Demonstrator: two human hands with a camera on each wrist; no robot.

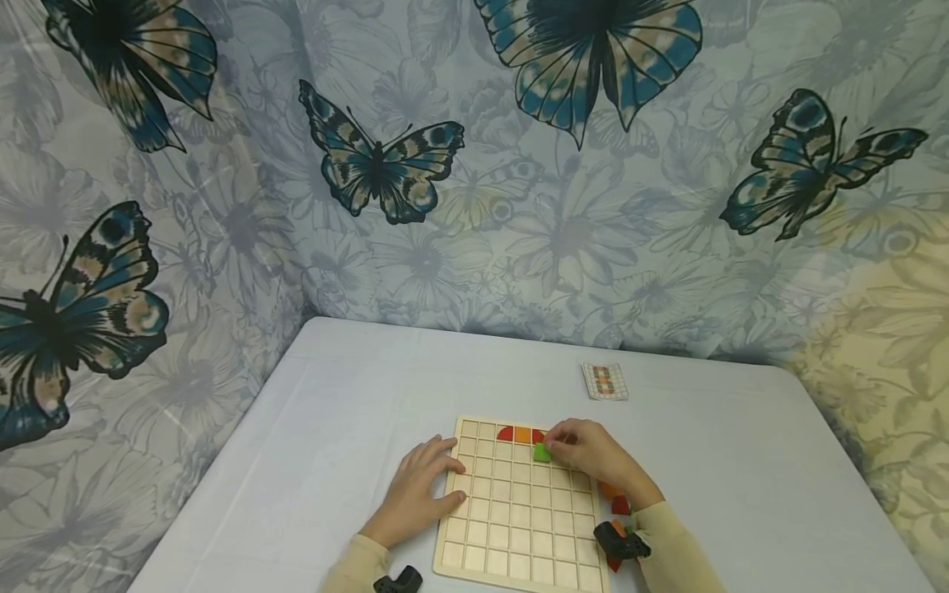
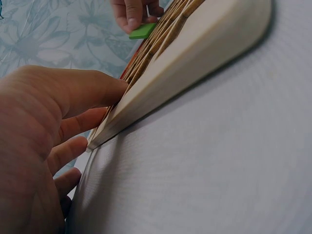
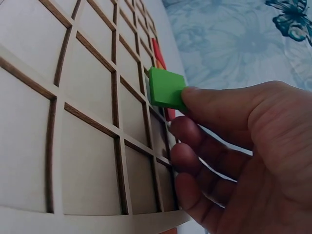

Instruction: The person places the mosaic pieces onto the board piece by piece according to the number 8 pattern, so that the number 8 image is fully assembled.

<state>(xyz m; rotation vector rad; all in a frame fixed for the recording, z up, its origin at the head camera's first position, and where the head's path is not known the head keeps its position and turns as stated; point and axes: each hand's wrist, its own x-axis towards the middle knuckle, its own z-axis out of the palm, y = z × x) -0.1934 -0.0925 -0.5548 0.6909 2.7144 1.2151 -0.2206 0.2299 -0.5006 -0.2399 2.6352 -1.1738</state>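
Observation:
A light wooden grid board (image 1: 511, 515) lies on the white table. My right hand (image 1: 589, 451) pinches a green square tile (image 3: 166, 88) between thumb and fingertips, over the second row of cells near the far right. Along the far row sit a red tile with a rounded edge (image 1: 506, 434), an orange square tile (image 1: 522, 435) and another red tile (image 1: 538, 436) partly behind the fingers. My left hand (image 1: 418, 486) rests at the board's left edge, thumb and fingers spread over the rim (image 2: 141, 105).
Several red and orange pieces (image 1: 619, 504) lie to the right of the board, partly under the right forearm. A small card printed with a coloured pattern on a grid (image 1: 605, 382) lies farther back on the table. Butterfly-patterned cloth (image 1: 460, 272) hangs behind the table.

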